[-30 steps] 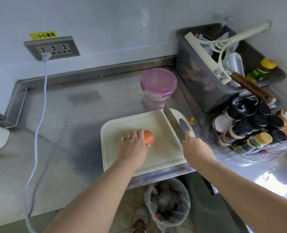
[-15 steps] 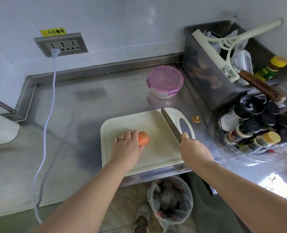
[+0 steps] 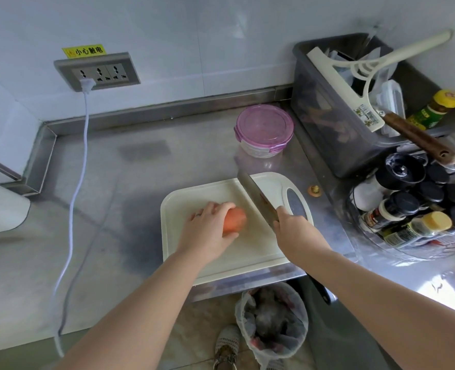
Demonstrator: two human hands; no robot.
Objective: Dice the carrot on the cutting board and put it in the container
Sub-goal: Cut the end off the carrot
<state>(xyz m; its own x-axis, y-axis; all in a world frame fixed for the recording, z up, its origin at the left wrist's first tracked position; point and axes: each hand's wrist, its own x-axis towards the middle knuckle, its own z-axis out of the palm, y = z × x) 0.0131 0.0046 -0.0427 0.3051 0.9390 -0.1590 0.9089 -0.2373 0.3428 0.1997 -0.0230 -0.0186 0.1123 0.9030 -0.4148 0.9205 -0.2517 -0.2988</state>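
The left hand (image 3: 207, 231) is gripping the carrot (image 3: 234, 219) mid-cutting board (image 3: 250, 252); the right hand (image 3: 295, 231) is clenching the cleaver (image 3: 258, 200) just right. Fingertips should be curling back before slicing.

**Bare forearms, one ring, one mesh shoe**

Both forearms are bare, with no sleeves in view. The left hand (image 3: 207, 231) wears a thin ring (image 3: 198, 214) on one finger; the right hand (image 3: 297, 231) is unadorned. Below, a pale perforated shoe (image 3: 227, 348) shows.
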